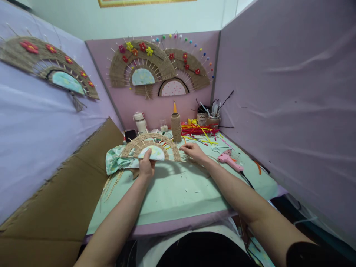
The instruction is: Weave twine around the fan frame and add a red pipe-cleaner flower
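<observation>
My left hand [147, 165] grips a half-round woven twine fan [150, 139] by its lower middle, the thumb lying on the pale floral half-circle [157, 152] at its centre. Thin sticks poke out around the fan's curved rim. Just off the fan's right end, my right hand [192, 150] is pinched closed, seemingly on a thin strand of twine; the strand itself is hard to make out. Loose strands lie below that hand. A spool of twine [176, 128] stands upright behind the fan.
On the green-covered table lie a pink glue gun [230, 162], red and yellow pipe cleaners [198, 130] and floral cloth [112, 161]. A white bottle [140, 122] and tool pots [213, 120] stand behind. Cardboard [69, 185] leans left. Finished fans [141, 63] hang on the partition.
</observation>
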Motion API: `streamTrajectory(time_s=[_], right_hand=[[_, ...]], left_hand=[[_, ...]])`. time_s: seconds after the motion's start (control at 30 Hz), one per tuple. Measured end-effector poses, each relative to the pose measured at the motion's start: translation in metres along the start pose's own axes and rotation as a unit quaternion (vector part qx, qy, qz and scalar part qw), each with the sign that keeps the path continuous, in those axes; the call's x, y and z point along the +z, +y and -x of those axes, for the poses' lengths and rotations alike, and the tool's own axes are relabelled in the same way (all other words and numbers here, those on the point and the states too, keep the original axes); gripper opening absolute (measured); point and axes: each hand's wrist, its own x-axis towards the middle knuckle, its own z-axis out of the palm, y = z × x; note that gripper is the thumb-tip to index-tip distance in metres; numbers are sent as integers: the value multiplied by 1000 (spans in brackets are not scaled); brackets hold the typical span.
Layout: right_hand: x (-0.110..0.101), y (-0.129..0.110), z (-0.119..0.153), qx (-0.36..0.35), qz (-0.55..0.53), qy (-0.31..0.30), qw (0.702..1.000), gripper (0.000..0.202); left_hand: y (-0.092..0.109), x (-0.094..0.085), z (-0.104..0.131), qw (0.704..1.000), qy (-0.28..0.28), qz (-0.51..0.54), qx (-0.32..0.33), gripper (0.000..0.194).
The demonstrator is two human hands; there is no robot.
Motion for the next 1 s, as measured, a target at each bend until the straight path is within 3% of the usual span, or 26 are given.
streamTrajectory(time_s=[0.27,1.0], right_hand=[[1,-1,1,-56,42,22,997,29],[8,1,6,-39,37,-107,993,29]], left_hand=[[2,0,-1,999,24,-1,35,17],[3,-6,-14,998,22,54,-5,14]])
